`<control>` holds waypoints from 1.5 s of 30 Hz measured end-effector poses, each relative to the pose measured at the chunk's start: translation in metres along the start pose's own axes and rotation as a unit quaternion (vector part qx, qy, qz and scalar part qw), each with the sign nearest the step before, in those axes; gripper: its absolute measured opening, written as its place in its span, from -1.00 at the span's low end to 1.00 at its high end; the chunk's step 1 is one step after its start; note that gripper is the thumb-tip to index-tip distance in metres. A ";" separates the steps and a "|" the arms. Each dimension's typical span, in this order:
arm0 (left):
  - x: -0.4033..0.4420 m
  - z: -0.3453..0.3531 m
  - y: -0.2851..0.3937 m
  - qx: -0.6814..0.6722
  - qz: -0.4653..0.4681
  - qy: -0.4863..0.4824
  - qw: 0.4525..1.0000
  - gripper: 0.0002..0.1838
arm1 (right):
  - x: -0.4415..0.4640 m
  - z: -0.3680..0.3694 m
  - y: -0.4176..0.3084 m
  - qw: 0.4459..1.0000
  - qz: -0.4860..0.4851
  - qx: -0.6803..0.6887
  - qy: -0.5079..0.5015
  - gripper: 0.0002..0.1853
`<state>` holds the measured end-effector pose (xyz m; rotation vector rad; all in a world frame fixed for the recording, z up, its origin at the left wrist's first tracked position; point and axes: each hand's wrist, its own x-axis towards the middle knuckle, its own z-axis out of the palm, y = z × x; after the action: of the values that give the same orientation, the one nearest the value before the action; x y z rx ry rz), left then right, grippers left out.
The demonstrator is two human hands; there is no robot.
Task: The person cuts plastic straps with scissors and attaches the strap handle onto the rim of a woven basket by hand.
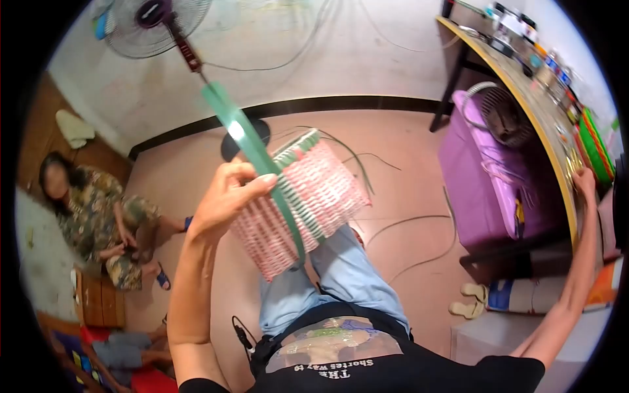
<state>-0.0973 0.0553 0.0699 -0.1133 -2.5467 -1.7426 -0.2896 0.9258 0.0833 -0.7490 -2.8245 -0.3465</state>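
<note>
A pink-and-white woven basket with green strips along its rim and across its side is tilted above my lap. My left hand is closed at its left, the thumb pressed on a flat green plastic strap. This strap runs from upper left down over the basket, its far end loose in the air. Far to the right, my right hand reaches to the table edge, fingers closed around a small yellowish thing too small to make out.
The long table holds bottles and a green-and-red woven piece. Under it stands a purple bin with a grey basket on top. A fan stands ahead. Strips and a cable lie on the floor; a person sits at left.
</note>
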 end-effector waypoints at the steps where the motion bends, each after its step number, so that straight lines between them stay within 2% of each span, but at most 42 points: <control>1: -0.002 -0.003 0.000 -0.012 -0.021 -0.020 1.000 -0.76 | 0.002 0.002 0.003 1.000 0.008 0.005 -0.013 -0.69; 4: -0.003 -0.004 0.006 -0.034 -0.031 -0.028 0.999 -0.77 | -0.002 -0.004 0.010 0.995 -0.001 0.098 -0.012 -0.71; 7: -0.004 -0.006 0.004 -0.068 -0.031 -0.042 0.996 -0.77 | -0.012 -0.019 0.006 0.959 -0.044 0.281 -0.015 -0.73; 10: -0.005 -0.007 0.006 -0.102 -0.034 -0.050 0.993 -0.79 | -0.030 -0.045 -0.023 0.846 -0.112 0.518 -0.058 -0.76; 13: -0.004 -0.011 0.006 -0.108 -0.024 -0.072 0.991 -0.79 | -0.069 -0.069 -0.093 0.728 -0.204 0.643 -0.121 -0.78; 14: -0.003 -0.012 0.005 -0.122 -0.022 -0.079 0.989 -0.78 | -0.093 -0.082 -0.123 0.710 -0.226 0.653 -0.135 -0.81; 16: -0.001 -0.013 0.001 -0.123 -0.033 -0.069 0.989 -0.77 | -0.165 -0.084 -0.208 0.728 -0.289 0.606 -0.138 -0.81; 18: -0.002 -0.015 0.004 -0.129 -0.042 -0.070 0.988 -0.76 | -0.239 -0.073 -0.293 0.743 -0.389 0.527 -0.136 -0.74; 19: -0.002 -0.015 0.007 -0.132 -0.037 -0.075 0.988 -0.75 | -0.278 -0.068 -0.329 0.723 -0.417 0.520 -0.183 -0.70; 20: -0.002 -0.014 0.010 -0.134 -0.031 -0.081 0.987 -0.75 | -0.344 -0.126 -0.359 0.617 -0.240 0.640 -0.391 -0.75; 21: -0.002 -0.015 0.012 -0.135 -0.023 -0.087 0.987 -0.75 | -0.366 -0.128 -0.376 0.552 -0.263 0.620 -0.492 -0.74; 23: -0.001 -0.016 0.012 -0.130 -0.031 -0.094 0.987 -0.73 | -0.390 -0.109 -0.401 0.524 -0.513 0.536 -0.419 -0.69; 25: -0.003 -0.013 0.015 -0.137 -0.039 -0.105 0.984 -0.71 | -0.406 -0.106 -0.420 0.428 -0.467 0.568 -0.525 -0.69; 26: -0.003 -0.015 0.013 -0.111 -0.049 -0.115 0.986 -0.71 | -0.411 -0.115 -0.425 0.411 -0.429 0.590 -0.546 -0.63; 29: -0.003 -0.011 0.003 -0.091 -0.037 -0.102 0.990 -0.71 | -0.420 -0.122 -0.448 0.397 -0.454 0.651 -0.461 -0.56; 30: -0.004 -0.011 0.004 -0.092 -0.048 -0.110 0.988 -0.72 | -0.424 -0.135 -0.451 0.407 -0.437 0.664 -0.450 -0.54; 33: -0.006 -0.009 0.007 -0.092 -0.036 -0.108 0.989 -0.72 | -0.441 -0.146 -0.461 0.350 -0.399 0.720 -0.448 -0.67; 34: -0.007 -0.009 0.009 -0.091 -0.035 -0.101 0.990 -0.72 | -0.449 -0.141 -0.465 0.325 -0.359 0.736 -0.474 -0.67; 41: -0.008 -0.004 0.008 -0.133 -0.050 -0.077 0.987 -0.75 | -0.474 -0.132 -0.476 0.333 -0.335 0.759 -0.448 -0.69; 45: -0.010 0.002 0.014 -0.114 -0.045 -0.050 0.991 -0.74 | -0.479 -0.131 -0.482 0.294 -0.297 0.795 -0.439 -0.72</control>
<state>-0.0859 0.0617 0.0811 -0.0990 -2.4441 -2.1099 -0.1093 0.2624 0.0056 0.8720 -1.8165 2.9746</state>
